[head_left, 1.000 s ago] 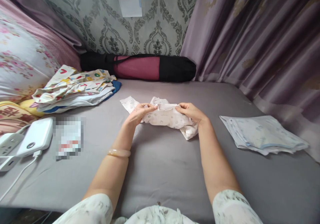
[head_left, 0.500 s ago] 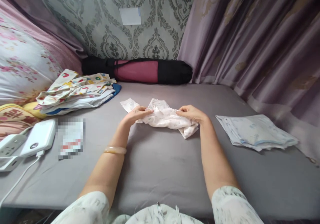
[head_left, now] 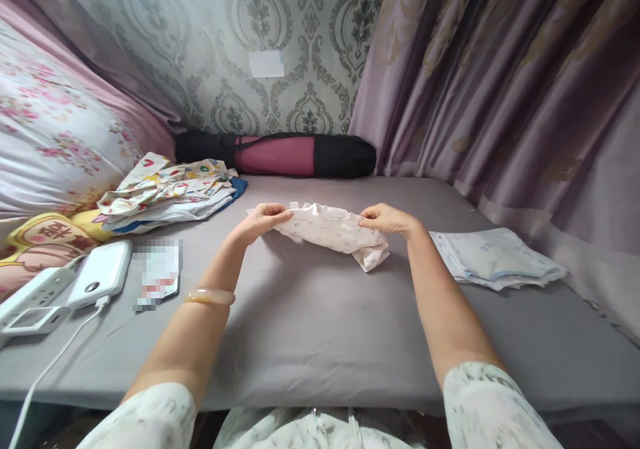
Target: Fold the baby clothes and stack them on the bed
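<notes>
Left hand and right hand have spread a bit wider than half a second ago, so the pale printed garment now has a straighter top edge between them. Going by the long black-and-maroon bag, way out left of it and much nearer the camera there's a white power strip, then a white power bank with a cable plugged in, then a packet that's pixelated, so no clue what it says. Clothes pile with a colourful print on top sits in front of the bag's left end. Left hand is nearer than the bag's maroon bit, thumb and fingers pinching the garment, which is in front of the bag's right half; can't tell if its low corner touches the sheet. Right hand pinches the other side, nearer than the bag's right end. Folded cloths lie further right of the bag, also nearer.
</notes>
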A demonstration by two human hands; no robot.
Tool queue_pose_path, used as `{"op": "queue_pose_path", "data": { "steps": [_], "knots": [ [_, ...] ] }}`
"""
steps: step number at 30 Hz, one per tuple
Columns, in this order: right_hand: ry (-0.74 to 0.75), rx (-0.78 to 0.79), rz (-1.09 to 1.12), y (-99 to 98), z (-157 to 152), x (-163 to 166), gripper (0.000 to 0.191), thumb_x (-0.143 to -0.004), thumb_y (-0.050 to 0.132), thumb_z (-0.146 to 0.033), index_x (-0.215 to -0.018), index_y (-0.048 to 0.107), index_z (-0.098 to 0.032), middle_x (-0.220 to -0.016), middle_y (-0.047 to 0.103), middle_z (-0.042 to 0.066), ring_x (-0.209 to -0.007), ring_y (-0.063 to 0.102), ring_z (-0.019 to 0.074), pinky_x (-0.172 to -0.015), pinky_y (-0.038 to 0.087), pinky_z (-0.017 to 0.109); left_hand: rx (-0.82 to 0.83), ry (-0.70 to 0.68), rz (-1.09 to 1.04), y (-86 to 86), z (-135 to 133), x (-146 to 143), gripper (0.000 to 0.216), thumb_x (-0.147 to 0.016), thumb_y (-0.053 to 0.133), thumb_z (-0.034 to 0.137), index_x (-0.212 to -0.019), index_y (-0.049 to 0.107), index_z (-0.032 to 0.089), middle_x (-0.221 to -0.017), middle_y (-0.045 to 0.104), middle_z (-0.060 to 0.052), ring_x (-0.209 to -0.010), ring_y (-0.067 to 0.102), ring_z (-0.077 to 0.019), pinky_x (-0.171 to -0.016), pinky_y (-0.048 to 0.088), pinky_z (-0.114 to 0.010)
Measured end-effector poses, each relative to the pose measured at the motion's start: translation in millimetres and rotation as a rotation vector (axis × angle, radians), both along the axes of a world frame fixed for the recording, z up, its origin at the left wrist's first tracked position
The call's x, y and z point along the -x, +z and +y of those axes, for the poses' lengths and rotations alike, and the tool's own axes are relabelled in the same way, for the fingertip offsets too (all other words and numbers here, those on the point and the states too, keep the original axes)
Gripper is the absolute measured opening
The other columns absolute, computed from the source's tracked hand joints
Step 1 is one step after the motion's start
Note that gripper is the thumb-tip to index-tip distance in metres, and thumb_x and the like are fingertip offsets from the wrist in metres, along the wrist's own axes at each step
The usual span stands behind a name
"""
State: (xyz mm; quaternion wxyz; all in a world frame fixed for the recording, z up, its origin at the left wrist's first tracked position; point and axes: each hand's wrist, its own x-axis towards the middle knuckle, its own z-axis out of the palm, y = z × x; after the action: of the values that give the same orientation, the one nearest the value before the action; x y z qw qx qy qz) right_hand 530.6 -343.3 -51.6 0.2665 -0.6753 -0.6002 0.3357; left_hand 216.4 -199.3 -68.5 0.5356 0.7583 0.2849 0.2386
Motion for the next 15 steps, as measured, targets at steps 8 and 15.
{"op": "queue_pose_path", "data": {
  "steps": [8, 15],
  "knots": [
    [-0.045, -0.22, 0.04, 48.4, -15.6, 12.2, 0.038, -0.071, 0.069, -0.049, -0.092, 0.074, -0.019, -0.075, 0.069, 0.0, -0.066, 0.057, 0.014, -0.061, 0.043, 0.025, -0.262, 0.13, -0.039, 71.0, -14.0, 12.6, 0.04, -0.071, 0.071, 0.053, -0.082, 0.071, 0.015, -0.065, 0.059, 0.001, -0.056, 0.047, -0.0096, -0.05, 0.031, -0.021],
    [-0.06, -0.456, -0.097, 110.0, -28.5, 24.2, 0.038, -0.079, 0.067, -0.054, -0.096, 0.073, -0.02, -0.088, 0.071, 0.004, -0.081, 0.063, 0.0189, -0.07, 0.048, 0.028, -0.441, 0.209, -0.106, 136.4, -22.9, 26.9, 0.036, -0.072, 0.071, 0.048, -0.085, 0.071, 0.014, -0.068, 0.059, 0.0, -0.063, 0.049, -0.0109, -0.056, 0.036, -0.023]
  ]
}}
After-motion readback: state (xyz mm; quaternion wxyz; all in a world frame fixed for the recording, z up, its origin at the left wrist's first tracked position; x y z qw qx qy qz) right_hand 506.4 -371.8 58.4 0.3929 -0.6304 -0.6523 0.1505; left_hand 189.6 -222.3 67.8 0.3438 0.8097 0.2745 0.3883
